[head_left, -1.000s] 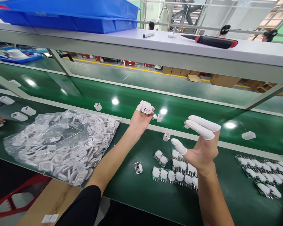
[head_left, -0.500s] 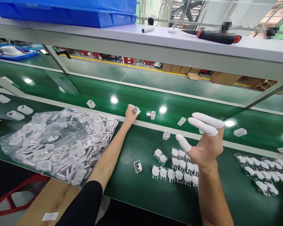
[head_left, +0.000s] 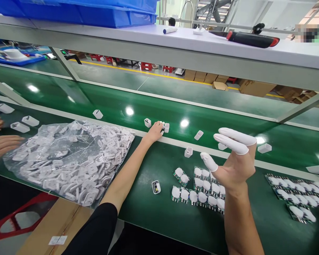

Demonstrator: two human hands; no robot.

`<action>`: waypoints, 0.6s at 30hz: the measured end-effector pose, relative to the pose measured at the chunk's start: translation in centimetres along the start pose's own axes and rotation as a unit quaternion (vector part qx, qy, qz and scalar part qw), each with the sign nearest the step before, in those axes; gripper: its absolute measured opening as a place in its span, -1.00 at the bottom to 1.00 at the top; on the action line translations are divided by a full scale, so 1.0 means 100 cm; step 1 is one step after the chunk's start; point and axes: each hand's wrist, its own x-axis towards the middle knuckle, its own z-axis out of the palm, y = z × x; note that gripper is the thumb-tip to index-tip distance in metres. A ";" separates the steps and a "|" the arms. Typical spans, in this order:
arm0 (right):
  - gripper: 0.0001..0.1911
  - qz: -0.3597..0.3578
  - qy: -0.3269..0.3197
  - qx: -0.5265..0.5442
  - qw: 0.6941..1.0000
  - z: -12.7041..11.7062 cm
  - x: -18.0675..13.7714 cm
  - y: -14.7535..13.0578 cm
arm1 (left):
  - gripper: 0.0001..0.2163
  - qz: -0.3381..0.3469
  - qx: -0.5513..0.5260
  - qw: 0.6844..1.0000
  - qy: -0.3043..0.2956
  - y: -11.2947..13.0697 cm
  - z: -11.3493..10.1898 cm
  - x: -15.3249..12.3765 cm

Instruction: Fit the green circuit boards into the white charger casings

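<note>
My left hand [head_left: 154, 131] reaches onto the green conveyor belt, fingers curled round a small circuit board that they mostly cover. Just right of the fingertips a white plastic housing [head_left: 167, 128] stands on the belt. To the left of my hand is another white housing [head_left: 147, 123] with dark parts inside. My right hand [head_left: 235, 156] hovers over the bench, holding nothing, with white finger cots on its thumb and two fingers spread apart. Below it lie rows of circuit boards [head_left: 202, 197] with white round pads, partly hidden by the hand and wrist.
A clear bag [head_left: 69, 159] of white plastic pieces covers the left bench. Another person's hand [head_left: 4, 146] is beside it. An open white case [head_left: 156, 187] lies mid-bench; more boards [head_left: 297, 191] lie right. Blue bins [head_left: 95, 16] and a black-red tool [head_left: 252, 38] sit on the overhead shelf.
My left hand has let go of a white housing on the belt and moved right to the small circuit board. Housings on the belt have shifted left. Another person's hand has come in at left.
</note>
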 end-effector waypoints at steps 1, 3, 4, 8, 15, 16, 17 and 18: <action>-0.38 -0.002 0.001 0.005 1.000 0.000 0.000 0.000 | -0.75 -0.007 0.007 1.000 -0.002 -0.002 0.002 0.000; -0.37 -0.004 -0.002 0.011 1.000 0.000 0.000 0.001 | -0.77 -0.024 0.017 1.000 0.005 -0.007 0.003 -0.001; -0.37 -0.002 -0.005 0.012 1.000 -0.001 -0.001 0.001 | -0.77 -0.033 0.021 0.999 0.013 -0.009 0.003 -0.001; -0.35 0.006 -0.005 0.013 1.000 -0.001 -0.002 0.001 | -0.74 -0.066 0.023 0.995 0.067 -0.012 -0.003 0.002; -0.36 -0.003 0.003 0.012 1.000 -0.002 0.001 0.000 | -0.65 -0.041 -0.023 0.991 0.124 -0.005 -0.021 0.010; -0.37 -0.005 0.002 0.011 1.000 -0.002 0.001 0.000 | -0.66 -0.034 -0.029 0.992 0.118 -0.004 -0.021 0.010; -0.38 -0.004 0.001 0.009 1.000 -0.002 0.001 0.000 | -0.66 -0.029 -0.032 0.993 0.112 -0.004 -0.021 0.009; -0.40 -0.003 0.001 0.005 1.000 -0.002 0.001 -0.001 | -0.67 -0.027 -0.032 0.993 0.107 -0.003 -0.020 0.008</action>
